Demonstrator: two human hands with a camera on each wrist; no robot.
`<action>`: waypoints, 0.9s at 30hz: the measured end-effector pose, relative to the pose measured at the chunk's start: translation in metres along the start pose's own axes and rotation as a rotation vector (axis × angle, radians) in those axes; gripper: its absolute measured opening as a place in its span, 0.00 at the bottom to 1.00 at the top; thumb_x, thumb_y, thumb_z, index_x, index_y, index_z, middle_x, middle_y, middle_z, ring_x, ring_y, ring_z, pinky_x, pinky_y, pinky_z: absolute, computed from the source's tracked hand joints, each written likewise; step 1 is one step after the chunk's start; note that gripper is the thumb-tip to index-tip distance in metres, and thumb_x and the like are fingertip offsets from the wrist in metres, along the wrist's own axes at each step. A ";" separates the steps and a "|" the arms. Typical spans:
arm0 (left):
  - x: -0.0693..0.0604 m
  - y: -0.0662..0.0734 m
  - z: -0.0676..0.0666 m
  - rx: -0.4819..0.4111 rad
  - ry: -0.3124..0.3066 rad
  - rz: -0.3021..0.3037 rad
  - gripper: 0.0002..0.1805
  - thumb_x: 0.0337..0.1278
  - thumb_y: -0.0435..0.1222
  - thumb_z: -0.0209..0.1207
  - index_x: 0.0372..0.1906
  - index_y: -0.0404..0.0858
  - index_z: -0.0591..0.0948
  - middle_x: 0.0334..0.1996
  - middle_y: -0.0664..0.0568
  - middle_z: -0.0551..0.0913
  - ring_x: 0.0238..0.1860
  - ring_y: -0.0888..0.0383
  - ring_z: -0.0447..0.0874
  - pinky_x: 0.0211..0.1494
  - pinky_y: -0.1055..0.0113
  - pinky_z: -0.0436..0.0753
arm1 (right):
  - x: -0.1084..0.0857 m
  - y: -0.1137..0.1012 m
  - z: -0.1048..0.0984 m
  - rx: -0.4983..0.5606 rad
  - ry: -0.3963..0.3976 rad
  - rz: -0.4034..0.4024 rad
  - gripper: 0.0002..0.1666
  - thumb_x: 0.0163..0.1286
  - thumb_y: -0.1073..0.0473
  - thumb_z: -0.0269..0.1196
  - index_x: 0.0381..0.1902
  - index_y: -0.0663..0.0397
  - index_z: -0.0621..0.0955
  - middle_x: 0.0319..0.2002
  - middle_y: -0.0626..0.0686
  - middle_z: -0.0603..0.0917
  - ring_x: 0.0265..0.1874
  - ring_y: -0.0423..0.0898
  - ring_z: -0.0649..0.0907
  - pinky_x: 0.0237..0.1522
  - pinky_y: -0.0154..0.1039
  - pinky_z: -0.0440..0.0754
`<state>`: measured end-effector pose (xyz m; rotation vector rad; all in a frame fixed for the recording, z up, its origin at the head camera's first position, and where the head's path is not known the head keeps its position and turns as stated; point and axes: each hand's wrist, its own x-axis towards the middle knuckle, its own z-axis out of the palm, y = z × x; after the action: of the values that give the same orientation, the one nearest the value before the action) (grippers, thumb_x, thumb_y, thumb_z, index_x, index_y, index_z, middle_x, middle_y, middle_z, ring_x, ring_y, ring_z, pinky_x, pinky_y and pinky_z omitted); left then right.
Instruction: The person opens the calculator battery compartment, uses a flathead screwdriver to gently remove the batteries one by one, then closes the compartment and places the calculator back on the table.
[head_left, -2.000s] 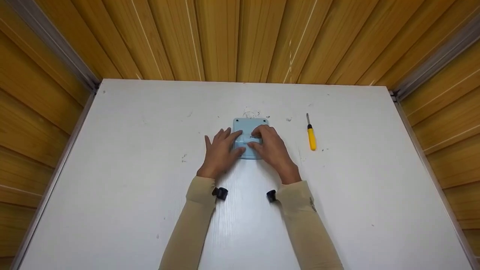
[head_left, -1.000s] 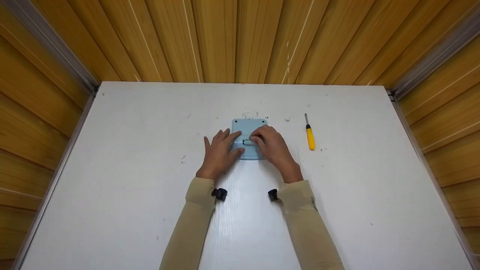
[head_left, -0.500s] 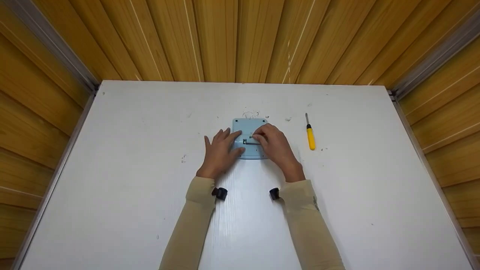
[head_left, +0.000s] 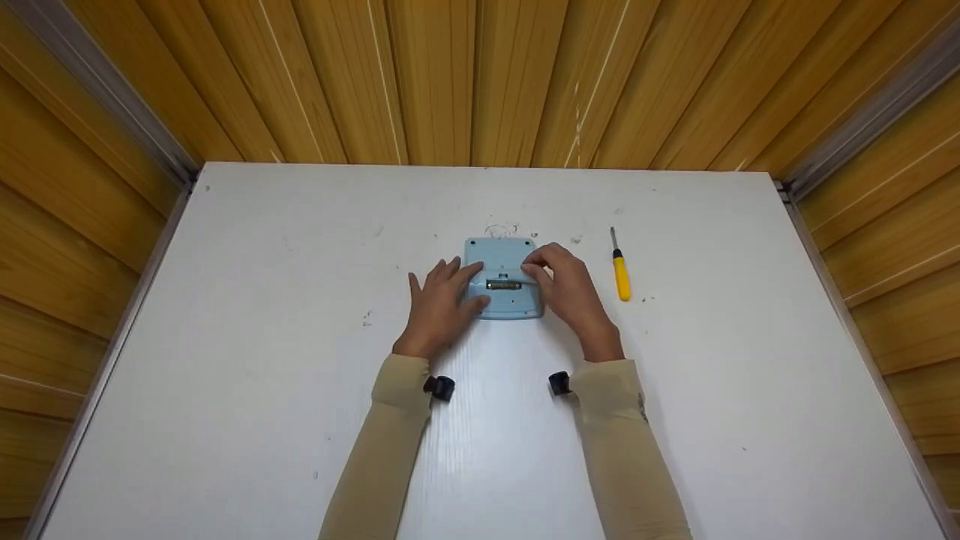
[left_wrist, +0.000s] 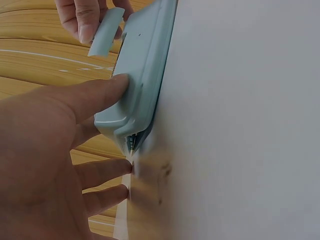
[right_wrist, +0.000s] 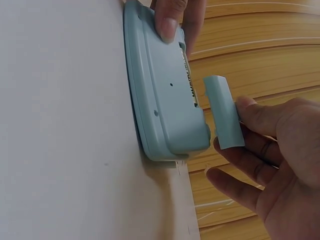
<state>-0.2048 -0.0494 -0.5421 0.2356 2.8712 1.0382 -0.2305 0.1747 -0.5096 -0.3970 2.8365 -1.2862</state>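
Observation:
A light-blue calculator (head_left: pixel 499 253) lies back side up on the table, with small dark screw holes at its corners. In its back the battery slot is uncovered, and a battery (head_left: pixel 503 285) shows inside. My left hand (head_left: pixel 441 309) rests on the calculator's left side, thumb and index finger pressing it with fingers spread; the other fingertips touch the table. My right hand (head_left: pixel 574 294) pinches the light-blue battery cover (right_wrist: pixel 224 112) between thumb and fingers. In the right wrist view the cover is apart from the calculator, just above its right part.
A screwdriver (head_left: pixel 621 274) with a yellow handle lies to the right of my right hand, tip pointing away. The white table (head_left: pixel 300 225) carries small dark marks and meets wood-pattern walls (head_left: pixel 495 82) at the back and sides.
My right hand has pinched the battery cover, lifted it off the slot and moved it right, baring the battery. The left hand has stayed in place on the calculator.

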 end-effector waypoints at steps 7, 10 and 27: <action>0.000 0.000 0.000 -0.007 -0.002 -0.009 0.33 0.74 0.51 0.64 0.79 0.52 0.74 0.80 0.44 0.65 0.84 0.43 0.52 0.79 0.31 0.32 | 0.000 0.005 -0.008 0.010 -0.002 0.040 0.07 0.80 0.61 0.64 0.51 0.57 0.84 0.48 0.53 0.83 0.53 0.52 0.81 0.67 0.48 0.77; 0.000 0.000 0.000 -0.007 -0.001 -0.012 0.33 0.74 0.51 0.64 0.79 0.52 0.74 0.80 0.44 0.65 0.84 0.43 0.52 0.79 0.31 0.31 | 0.000 0.008 -0.010 0.010 0.004 0.046 0.07 0.80 0.61 0.64 0.51 0.57 0.84 0.48 0.53 0.83 0.55 0.52 0.81 0.68 0.49 0.76; -0.001 0.002 0.000 -0.009 0.005 -0.022 0.32 0.74 0.51 0.64 0.79 0.53 0.74 0.81 0.45 0.65 0.84 0.44 0.52 0.79 0.32 0.31 | -0.001 0.020 -0.024 0.001 0.021 0.111 0.07 0.80 0.62 0.65 0.50 0.58 0.84 0.49 0.55 0.83 0.57 0.54 0.81 0.69 0.50 0.76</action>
<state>-0.2031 -0.0476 -0.5406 0.2012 2.8657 1.0493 -0.2368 0.2052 -0.5085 -0.2240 2.8290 -1.2793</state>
